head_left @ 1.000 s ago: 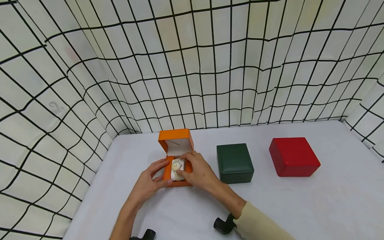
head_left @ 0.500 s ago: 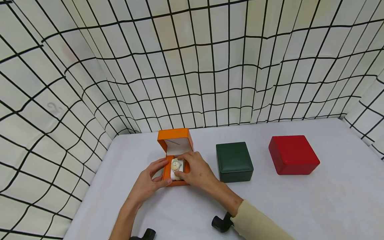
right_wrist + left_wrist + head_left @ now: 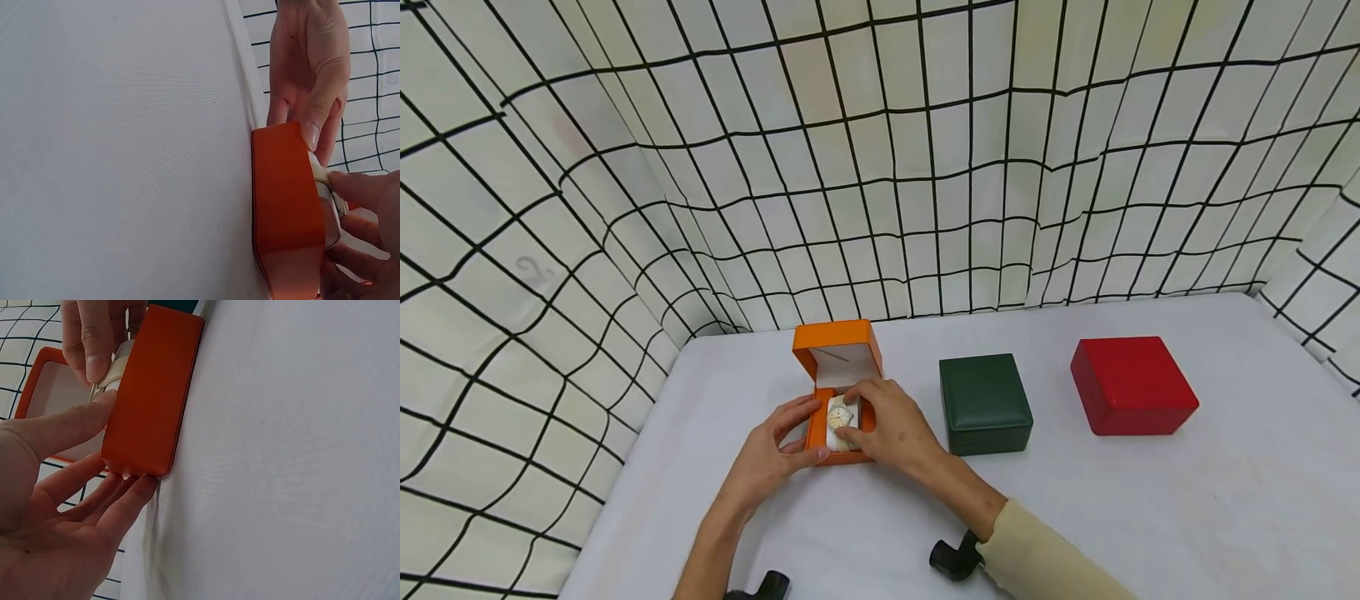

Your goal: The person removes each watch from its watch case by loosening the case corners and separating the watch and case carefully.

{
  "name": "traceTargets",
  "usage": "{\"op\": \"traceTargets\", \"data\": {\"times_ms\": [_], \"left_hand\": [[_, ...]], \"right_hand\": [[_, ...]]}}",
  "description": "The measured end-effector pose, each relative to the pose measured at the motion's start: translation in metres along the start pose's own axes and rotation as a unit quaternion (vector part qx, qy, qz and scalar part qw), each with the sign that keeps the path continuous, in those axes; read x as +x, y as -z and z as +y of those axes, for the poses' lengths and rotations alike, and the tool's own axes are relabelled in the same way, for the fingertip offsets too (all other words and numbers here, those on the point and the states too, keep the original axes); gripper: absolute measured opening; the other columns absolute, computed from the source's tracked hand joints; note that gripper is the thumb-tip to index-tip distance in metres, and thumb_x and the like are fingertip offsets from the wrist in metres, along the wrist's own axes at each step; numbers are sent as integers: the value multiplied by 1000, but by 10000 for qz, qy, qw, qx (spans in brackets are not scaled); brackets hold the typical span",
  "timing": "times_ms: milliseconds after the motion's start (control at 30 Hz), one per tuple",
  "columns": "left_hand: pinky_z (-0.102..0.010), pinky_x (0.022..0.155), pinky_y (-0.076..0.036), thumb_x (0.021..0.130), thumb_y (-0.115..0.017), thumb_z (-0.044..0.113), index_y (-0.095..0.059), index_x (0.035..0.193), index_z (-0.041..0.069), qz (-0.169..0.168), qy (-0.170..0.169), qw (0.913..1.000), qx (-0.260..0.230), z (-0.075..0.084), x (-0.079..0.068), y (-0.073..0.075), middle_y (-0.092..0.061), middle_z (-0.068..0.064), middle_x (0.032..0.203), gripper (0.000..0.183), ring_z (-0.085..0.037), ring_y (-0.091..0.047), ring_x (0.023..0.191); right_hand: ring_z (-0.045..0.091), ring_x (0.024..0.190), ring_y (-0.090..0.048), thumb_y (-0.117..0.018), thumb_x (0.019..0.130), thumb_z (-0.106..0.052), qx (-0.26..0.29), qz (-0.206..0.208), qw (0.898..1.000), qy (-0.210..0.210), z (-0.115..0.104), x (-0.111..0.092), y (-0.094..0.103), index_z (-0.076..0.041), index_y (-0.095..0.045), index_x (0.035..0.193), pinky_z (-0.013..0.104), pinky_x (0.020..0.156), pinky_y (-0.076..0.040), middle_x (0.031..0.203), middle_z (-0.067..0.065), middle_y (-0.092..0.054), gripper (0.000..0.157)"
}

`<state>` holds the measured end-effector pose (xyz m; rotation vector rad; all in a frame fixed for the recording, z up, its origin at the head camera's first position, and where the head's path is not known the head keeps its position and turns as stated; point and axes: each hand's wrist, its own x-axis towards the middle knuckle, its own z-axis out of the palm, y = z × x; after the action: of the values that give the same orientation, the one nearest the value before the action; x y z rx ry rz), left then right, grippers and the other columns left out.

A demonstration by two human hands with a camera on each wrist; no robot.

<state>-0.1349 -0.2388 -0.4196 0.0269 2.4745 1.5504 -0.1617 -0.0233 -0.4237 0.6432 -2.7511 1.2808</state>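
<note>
An orange watch box (image 3: 818,429) stands with its lid (image 3: 838,342) raised at the back, showing a pale lining. Inside it a wristwatch (image 3: 839,417) with a light dial and cream strap sits around a white cushion (image 3: 832,442). My left hand (image 3: 767,458) grips the box at its left side, thumb at the front edge and fingers along the side wall. From the right, my right hand (image 3: 895,425) pinches the watch, its thumb beside the dial and its fingers at the far end. In the right wrist view, that thumb (image 3: 356,187) presses the strap (image 3: 321,175).
A closed green box (image 3: 987,400) lies just right of my right hand. Farther right is a closed red box (image 3: 1135,383). White cloth covers the table (image 3: 1097,508). Black grid netting (image 3: 887,179) over white sheets stands behind and at both sides.
</note>
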Motion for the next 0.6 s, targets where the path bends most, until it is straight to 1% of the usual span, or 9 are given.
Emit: {"op": "traceTargets", "data": {"times_ms": [167, 400, 600], "left_hand": [[-41, 115, -47, 89, -83, 14, -53, 152, 13, 7, 19, 10000, -17, 0, 0, 0, -35, -7, 169, 71, -34, -43, 152], [-40, 115, -46, 89, -83, 14, -53, 152, 15, -16, -13, 10000, -59, -1, 1, 1, -34, -5, 169, 71, -33, -41, 154], [-40, 115, -47, 89, -83, 15, -52, 153, 15, -40, 16, 10000, -69, -2, 0, 0, -34, -7, 169, 71, -34, -44, 152]], "right_hand": [[20, 114, -63, -85, 88, -31, -62, -39, 9999, 141, -1, 1, 1, -15, -69, 120, 40, 101, -56, 124, 1, -69, 40], [23, 118, -60, -84, 89, -32, -251, -249, 9989, 321, 0, 3, 1, -15, -68, 133, 39, 102, -56, 126, 5, -63, 50], [22, 115, -58, -84, 88, -32, -435, -285, 9974, 498, 1, 2, 2, -15, -67, 136, 35, 98, -56, 124, 6, -61, 53]]}}
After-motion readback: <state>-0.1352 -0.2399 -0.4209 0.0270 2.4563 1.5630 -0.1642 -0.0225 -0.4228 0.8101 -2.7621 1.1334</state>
